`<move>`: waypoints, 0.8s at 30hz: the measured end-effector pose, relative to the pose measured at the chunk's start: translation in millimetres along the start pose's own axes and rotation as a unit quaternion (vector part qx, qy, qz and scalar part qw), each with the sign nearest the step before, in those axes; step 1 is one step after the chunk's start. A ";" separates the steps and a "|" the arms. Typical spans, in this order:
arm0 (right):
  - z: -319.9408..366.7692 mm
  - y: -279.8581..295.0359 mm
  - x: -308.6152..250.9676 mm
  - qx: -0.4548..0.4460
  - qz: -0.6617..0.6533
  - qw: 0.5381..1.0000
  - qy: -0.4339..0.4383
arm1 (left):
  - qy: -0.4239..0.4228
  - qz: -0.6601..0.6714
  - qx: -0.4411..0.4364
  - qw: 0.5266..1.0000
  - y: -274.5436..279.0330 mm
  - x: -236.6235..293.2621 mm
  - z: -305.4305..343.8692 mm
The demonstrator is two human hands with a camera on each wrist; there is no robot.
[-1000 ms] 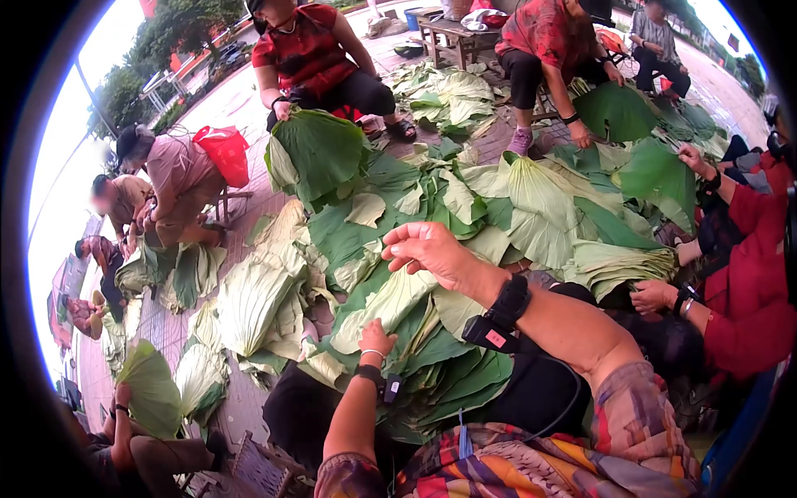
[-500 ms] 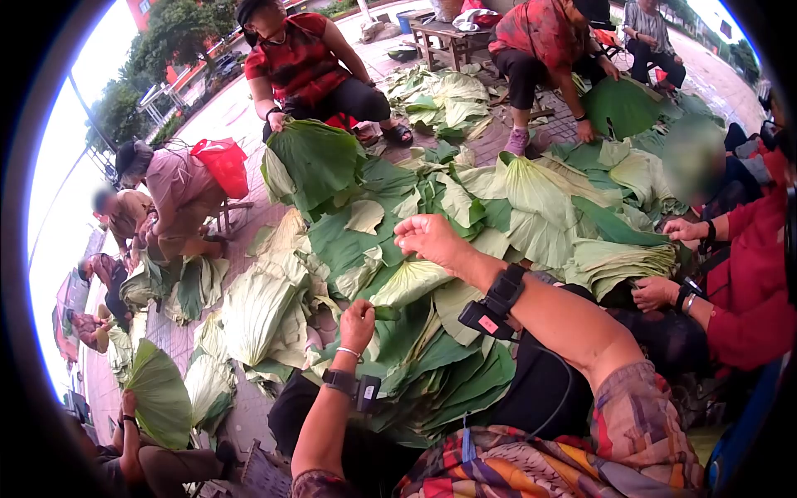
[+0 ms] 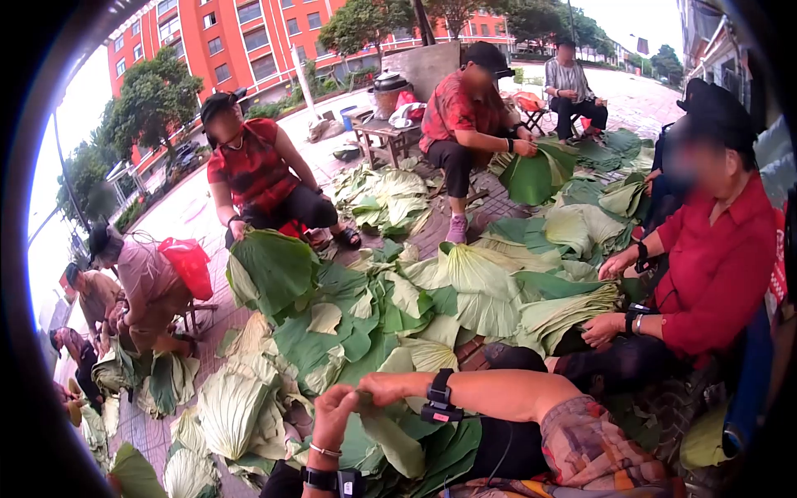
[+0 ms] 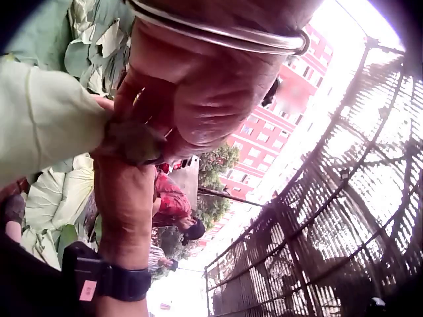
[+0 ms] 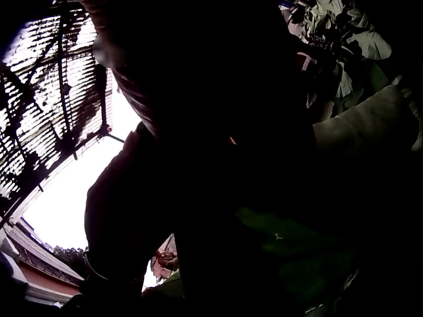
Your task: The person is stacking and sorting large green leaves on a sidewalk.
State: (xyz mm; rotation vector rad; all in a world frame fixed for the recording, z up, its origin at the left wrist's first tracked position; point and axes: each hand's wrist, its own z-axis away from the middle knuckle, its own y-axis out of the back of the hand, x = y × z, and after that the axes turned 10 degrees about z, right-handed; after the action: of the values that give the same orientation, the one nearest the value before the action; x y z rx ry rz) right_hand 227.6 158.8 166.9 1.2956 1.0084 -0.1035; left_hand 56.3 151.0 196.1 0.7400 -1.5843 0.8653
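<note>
My left hand (image 3: 331, 417) and right hand (image 3: 383, 388) meet low in the middle of the head view. Both pinch a lotus leaf (image 3: 397, 446), which hangs folded below them with its pale underside showing. In the left wrist view, the fingers of my left hand (image 4: 205, 92) curl at the leaf's gathered edge (image 4: 135, 141), close against my right hand. The pale leaf (image 4: 46, 125) spreads to the left there. The right wrist view is mostly dark; a pale fold of the leaf (image 5: 370, 122) shows at its right. More green leaves (image 3: 457, 452) lie stacked under my hands.
Spread lotus leaves (image 3: 332, 332) cover the paving ahead, with a pale pile (image 3: 237, 402) at left. A person in a red top (image 3: 706, 266) sits close at right by a leaf stack (image 3: 564, 315). Other people sit around, some holding leaves. A wooden table (image 3: 383, 137) stands behind.
My right hand has moved down and left to meet my left hand, and both now pinch the leaf. The head view has tilted up and turned right. The person at back right has raised a leaf.
</note>
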 end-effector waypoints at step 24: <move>32.4 71.8 -67.7 0.058 -0.297 0.914 0.271 | 0.294 0.365 0.174 0.866 73.4 -157.6 18.6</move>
State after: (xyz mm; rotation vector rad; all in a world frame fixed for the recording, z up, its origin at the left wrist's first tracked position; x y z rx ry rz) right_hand 247.3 124.8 263.0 1.1010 1.8858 -0.2821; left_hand 12.8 176.1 28.6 0.0393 -1.1359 1.7738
